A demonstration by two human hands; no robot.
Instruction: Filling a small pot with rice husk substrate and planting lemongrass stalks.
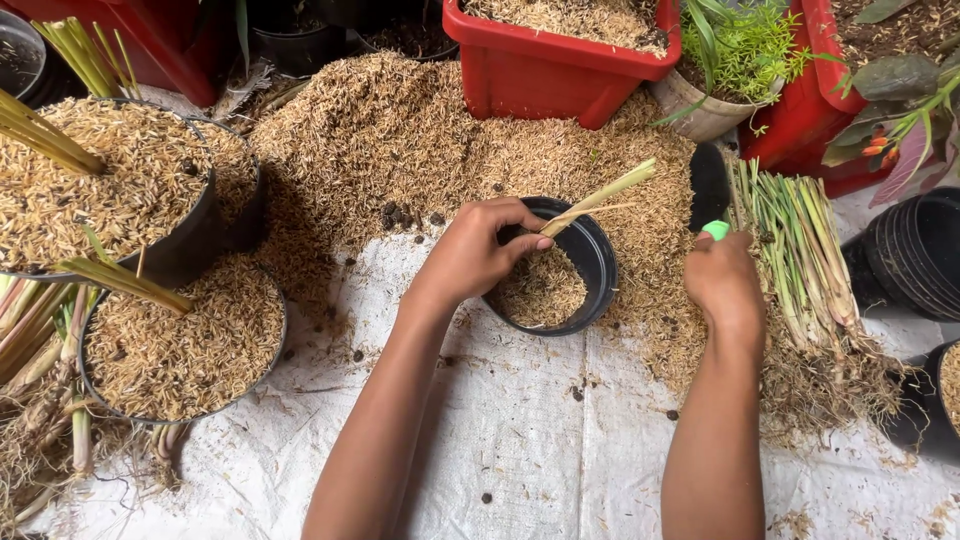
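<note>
My left hand (478, 250) rests on the rim of a small black pot (598, 262) and pinches a pale green stalk cutting (600, 198) that leans out to the upper right. The pot is partly filled with rice husk. My right hand (722, 280) grips the green handle of a black scoop (709, 182), whose blade points away into the husk heap (400, 140). A bundle of stalk cuttings (800, 250) with roots lies just right of that hand.
Two filled black pots (205, 230) (180, 345) with planted stalks stand at left. A red tub (540, 75) of husk is behind the heap, another red tub (800, 110) and a potted fern at back right. Stacked empty black pots (915, 255) sit at right. White woven sheet (520, 440) underneath.
</note>
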